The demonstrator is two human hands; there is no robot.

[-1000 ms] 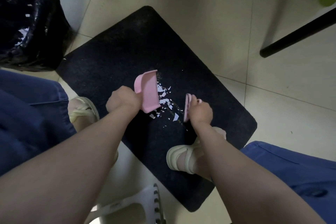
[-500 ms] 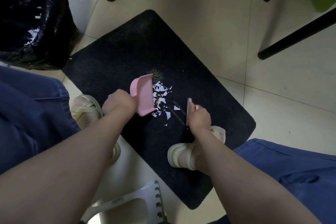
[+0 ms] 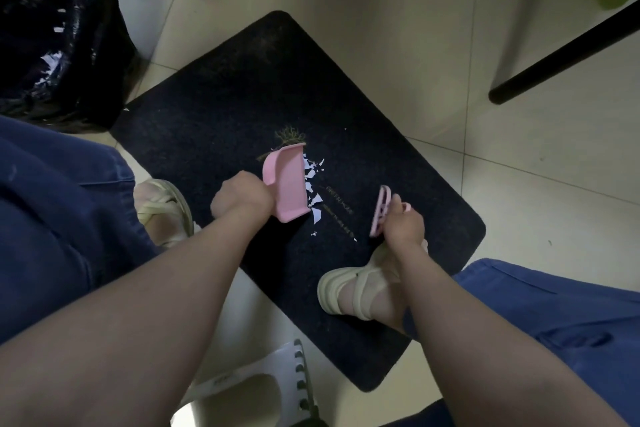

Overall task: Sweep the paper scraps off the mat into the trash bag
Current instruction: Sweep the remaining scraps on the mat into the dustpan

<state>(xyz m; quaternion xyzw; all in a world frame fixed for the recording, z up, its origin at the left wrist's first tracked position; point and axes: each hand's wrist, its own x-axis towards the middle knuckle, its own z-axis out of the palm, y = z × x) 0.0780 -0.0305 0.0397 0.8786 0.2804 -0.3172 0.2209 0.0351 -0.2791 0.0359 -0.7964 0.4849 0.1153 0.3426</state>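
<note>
We read the left hand point(image 3: 242, 196) as curled tight round the handle of the small pink plastic dustpan point(image 3: 285, 182), tipping its lip onto the black rectangular fabric mat point(image 3: 242, 107) so that scraps can ride in. The right hand point(image 3: 403, 224) grips the slim pink plastic brush point(image 3: 379, 210) at the pan's three o'clock, placed to push leftward. The torn white paper scraps point(image 3: 313, 184) lie in a thin jagged line against the pan's open edge, near the mat's centre. The glossy black trash bag point(image 3: 52, 45) sits at ten o'clock.

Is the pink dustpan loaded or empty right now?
Empty, as far as shown: the dustpan shows bare pink inside, and the paper scraps lie on the mat along its open edge.
</note>
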